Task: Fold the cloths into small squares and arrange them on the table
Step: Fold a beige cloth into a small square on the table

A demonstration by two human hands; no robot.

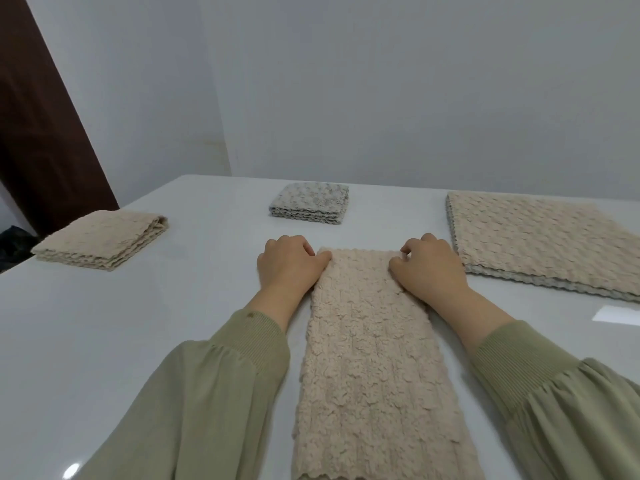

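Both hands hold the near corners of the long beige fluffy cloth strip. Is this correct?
Not quite: the head view shows the left hand and right hand holding the far corners of the long beige fluffy cloth strip.

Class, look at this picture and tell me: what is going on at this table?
A person is folding cloths. The left hand and right hand pinch the far corners of a long beige cloth lying as a strip on the table. A beige square sits at left, a grey square farther back, and a stack of flat cloths at right.
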